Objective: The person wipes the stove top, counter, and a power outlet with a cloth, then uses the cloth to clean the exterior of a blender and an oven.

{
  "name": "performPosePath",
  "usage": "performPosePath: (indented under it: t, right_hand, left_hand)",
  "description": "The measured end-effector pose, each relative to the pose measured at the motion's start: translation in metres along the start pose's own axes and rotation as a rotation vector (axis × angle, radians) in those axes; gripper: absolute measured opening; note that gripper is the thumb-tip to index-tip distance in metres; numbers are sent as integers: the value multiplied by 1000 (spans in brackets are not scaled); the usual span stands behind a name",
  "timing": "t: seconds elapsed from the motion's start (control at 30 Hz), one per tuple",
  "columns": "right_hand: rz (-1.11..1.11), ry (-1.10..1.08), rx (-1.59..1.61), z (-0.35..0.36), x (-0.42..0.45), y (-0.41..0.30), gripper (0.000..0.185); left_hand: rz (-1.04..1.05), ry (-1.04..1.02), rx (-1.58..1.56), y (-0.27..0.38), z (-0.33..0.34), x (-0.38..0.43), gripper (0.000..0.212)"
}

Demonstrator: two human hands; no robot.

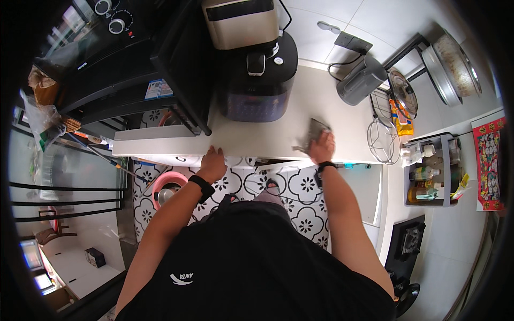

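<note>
A grey-brown cloth [315, 134] lies on the pale countertop [257, 138], blurred in part. Pressed on its right side is my right hand [322, 146], near the counter's front edge. My left hand [214, 162] rests at that same edge further left, its fingertips on the rim and no object seen in it. Between and behind the hands stands a dark rice cooker [257, 96], with a beige appliance [243, 24] above it. Whether the fingers of my right hand are closed on the cloth or lie flat over it is hard to tell.
A grey electric kettle [361, 80], a wire rack [383, 140] and a bottle caddy [427, 172] stand to the right. At the left is a black oven [120, 80] with its door projecting. A pink basin [170, 184] sits on the patterned floor below. A gas hob [407, 240] is at lower right.
</note>
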State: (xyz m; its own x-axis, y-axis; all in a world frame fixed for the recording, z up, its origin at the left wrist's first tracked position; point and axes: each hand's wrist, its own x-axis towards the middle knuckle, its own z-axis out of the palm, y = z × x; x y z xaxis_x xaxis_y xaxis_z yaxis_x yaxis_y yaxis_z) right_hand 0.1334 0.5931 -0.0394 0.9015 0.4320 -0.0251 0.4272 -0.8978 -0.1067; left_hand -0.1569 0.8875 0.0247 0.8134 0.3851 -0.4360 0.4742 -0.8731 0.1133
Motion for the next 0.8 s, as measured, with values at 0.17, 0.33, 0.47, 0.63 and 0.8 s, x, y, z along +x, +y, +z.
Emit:
performPosePath:
  t: [0.17,0.33,0.47,0.63,0.8]
  right_hand:
    - [610,-161,11,12,49,83,86]
    - [26,-304,0,15,74,-29,97]
    - [-331,-352,15,-19,34,-111,94]
    - [-602,-215,-13,-27,55,-57,69]
    - [-392,-169,99,-33,96,-34,40]
  left_hand:
    - [-8,-7,-25,7,-2,11,73]
    - [-73,-46,13,17,-4,19,71]
    - [-46,-140,35,17,-12,25,62]
    - [33,-109,49,1,7,35,77]
    - [-162,-190,-11,18,2,32,89]
